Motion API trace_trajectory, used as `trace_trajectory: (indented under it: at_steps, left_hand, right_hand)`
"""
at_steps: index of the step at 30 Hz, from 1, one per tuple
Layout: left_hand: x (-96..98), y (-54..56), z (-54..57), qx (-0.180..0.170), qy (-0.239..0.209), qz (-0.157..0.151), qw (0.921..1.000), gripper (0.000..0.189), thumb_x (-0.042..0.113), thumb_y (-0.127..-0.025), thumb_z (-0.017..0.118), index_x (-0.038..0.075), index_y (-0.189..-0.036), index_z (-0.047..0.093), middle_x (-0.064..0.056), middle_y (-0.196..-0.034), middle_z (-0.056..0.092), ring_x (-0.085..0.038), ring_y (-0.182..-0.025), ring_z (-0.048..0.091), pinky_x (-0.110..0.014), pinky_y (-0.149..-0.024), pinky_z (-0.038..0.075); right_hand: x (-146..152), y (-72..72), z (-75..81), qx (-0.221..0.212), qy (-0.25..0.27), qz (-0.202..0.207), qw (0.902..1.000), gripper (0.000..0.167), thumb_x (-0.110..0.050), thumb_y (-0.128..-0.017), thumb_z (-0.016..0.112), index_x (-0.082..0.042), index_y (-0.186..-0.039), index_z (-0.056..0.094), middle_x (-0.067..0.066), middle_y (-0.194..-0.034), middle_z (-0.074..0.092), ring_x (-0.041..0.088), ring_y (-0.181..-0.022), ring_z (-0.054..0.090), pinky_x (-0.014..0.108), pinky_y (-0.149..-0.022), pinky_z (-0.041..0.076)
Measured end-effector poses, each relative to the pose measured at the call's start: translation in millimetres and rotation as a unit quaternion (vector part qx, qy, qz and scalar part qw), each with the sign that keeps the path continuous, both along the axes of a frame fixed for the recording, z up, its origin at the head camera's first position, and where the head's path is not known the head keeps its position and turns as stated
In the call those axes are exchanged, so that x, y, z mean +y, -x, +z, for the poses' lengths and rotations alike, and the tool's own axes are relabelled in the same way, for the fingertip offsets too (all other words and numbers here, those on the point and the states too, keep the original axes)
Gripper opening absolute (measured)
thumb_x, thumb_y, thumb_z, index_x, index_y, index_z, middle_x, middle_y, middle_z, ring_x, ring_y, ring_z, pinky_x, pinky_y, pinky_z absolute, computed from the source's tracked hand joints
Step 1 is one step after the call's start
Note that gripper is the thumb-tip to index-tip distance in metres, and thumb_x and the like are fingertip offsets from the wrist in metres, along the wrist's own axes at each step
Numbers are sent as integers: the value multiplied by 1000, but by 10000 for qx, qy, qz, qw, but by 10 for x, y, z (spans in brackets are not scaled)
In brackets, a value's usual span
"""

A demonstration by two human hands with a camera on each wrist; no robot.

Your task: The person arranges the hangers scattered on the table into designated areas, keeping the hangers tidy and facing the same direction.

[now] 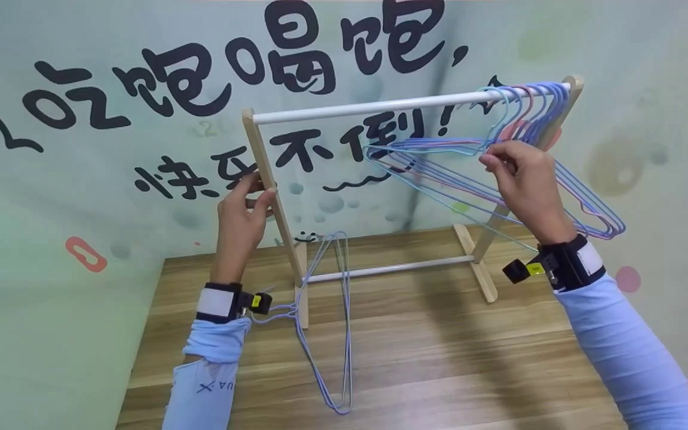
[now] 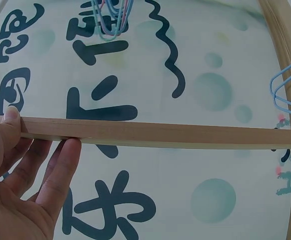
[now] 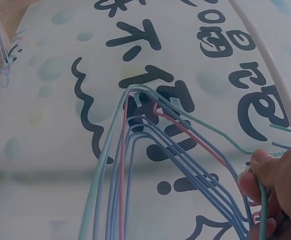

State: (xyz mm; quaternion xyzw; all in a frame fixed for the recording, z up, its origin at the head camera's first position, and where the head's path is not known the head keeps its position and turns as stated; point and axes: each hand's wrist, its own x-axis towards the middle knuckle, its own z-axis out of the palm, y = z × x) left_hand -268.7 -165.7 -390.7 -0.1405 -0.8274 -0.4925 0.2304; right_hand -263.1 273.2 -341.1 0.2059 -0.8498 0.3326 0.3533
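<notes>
A small rack with wooden posts and white rails stands against a wall. My left hand (image 1: 240, 221) holds its left wooden post (image 1: 285, 230) partway up. In the left wrist view the thumb is on one side of that post (image 2: 175, 132) and the fingers on the other. Several wire hangers, blue, pink and green, hang bunched at the right end of the top rail (image 1: 362, 107). My right hand (image 1: 526, 185) pinches the green hanger (image 3: 89, 210), the leftmost of the bunch, just below its hook. Parts of the bunch are hidden behind that hand.
Blue wire hangers (image 1: 348, 322) lie by the rack's left foot, their hooks to the left. The lower white rail (image 1: 404, 266) joins the posts near the wood-grain tabletop (image 1: 439, 370). Behind stands a pale wall (image 1: 81, 197) with large black lettering.
</notes>
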Motion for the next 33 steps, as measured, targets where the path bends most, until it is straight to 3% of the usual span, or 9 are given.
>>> trace_trajectory:
  at_steps: [13, 23, 33]
  left_hand:
    - [-2, 1, 13, 8, -85, -57, 9999, 44, 27, -102, 62, 3, -138, 58, -12, -117, 66, -21, -95, 69, -26, -78, 60]
    - [-5, -12, 0, -32, -12, 37, 10000, 43, 23, -102, 64, 2, -138, 58, -14, -119, 66, -24, -94, 69, -32, -81, 60]
    - [-1, 0, -9, -32, 76, 77, 9999, 43, 26, -103, 62, 2, -138, 58, -13, -121, 66, -22, -97, 69, -30, -82, 60]
  right_hand:
    - [32, 9, -41, -29, -81, -209, 9997, 17, -12, -99, 68, 4, -100, 74, 13, -85, 68, 17, -67, 46, 23, -59, 34]
    - [63, -53, -64, -110, -24, -241, 9996, 14, -8, -98, 69, 5, -102, 72, 14, -91, 65, 17, -75, 48, 22, -63, 37]
    - [111, -129, -108, 311, 55, -308, 9990, 13, -5, -96, 72, 5, -103, 70, 16, -95, 64, 18, -78, 53, 20, -66, 42]
